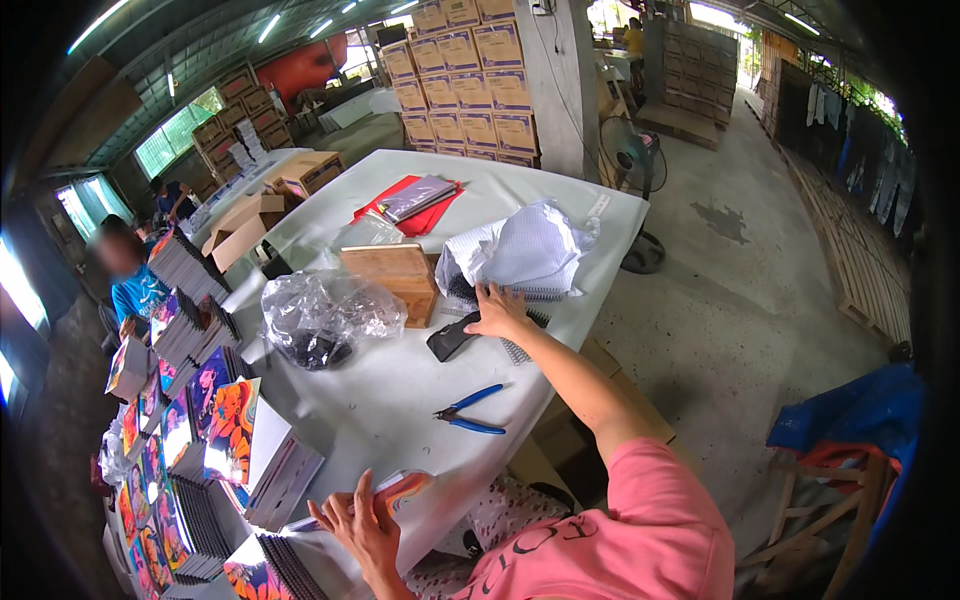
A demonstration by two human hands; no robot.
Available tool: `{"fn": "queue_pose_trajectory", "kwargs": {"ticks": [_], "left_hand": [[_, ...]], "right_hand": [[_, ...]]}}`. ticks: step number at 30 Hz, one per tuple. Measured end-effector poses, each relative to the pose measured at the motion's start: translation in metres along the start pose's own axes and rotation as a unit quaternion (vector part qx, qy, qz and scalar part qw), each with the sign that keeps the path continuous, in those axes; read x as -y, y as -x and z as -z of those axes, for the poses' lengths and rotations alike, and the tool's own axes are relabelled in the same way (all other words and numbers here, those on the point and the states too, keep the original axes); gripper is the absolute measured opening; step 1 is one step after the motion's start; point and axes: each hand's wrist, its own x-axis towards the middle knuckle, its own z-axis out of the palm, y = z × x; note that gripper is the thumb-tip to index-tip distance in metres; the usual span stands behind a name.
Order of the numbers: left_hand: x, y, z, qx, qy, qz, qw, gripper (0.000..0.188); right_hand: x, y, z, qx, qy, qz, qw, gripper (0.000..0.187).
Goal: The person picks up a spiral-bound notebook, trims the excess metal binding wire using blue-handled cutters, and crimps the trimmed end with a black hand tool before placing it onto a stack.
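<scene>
My right hand reaches across the table, fingers spread, touching or just over dark binding wire coils beside crumpled white paper. A black object of unclear kind lies by its fingers and thumb. Near the table's front edge my left hand hovers over or rests on a sheet or booklet with a colourful cover; its fingers are apart, and their contact is partly hidden. Between the hands lie blue-handled cutting pliers. Stacks of wire-bound notebooks with bright covers stand left of my left hand.
A clear plastic bag with dark contents and a wooden stand occupy the mid-table. Farther back are a red folder and a purple pack. Someone in blue is at the left. A fan stands beyond the right edge.
</scene>
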Motion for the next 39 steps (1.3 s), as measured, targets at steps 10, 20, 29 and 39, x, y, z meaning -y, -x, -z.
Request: {"fn": "queue_pose_trajectory", "kwargs": {"ticks": [10, 20, 29, 39], "left_hand": [[-0.005, 0.004, 0.011, 0.008, 0.023, -0.002, 1.0, 0.035], [0.005, 0.0, 0.011, -0.008, 0.057, -0.017, 0.998, 0.036], [0.017, 0.02, -0.007, -0.078, -0.049, -0.019, 0.996, 0.042], [0.02, 0.016, -0.01, -0.11, 0.003, -0.021, 0.994, 0.038]], "right_hand": [[-0.048, -0.074, -0.021, -0.03, 0.11, 0.127, 0.985, 0.03], [-0.069, -0.098, 0.019, -0.049, 0.018, 0.132, 0.99, 0.007], [-0.043, -0.077, 0.059, 0.055, -0.053, 0.233, 0.97, 0.049], [0.01, -0.02, 0.063, 0.06, -0.117, 0.255, 0.958, 0.038]]}}
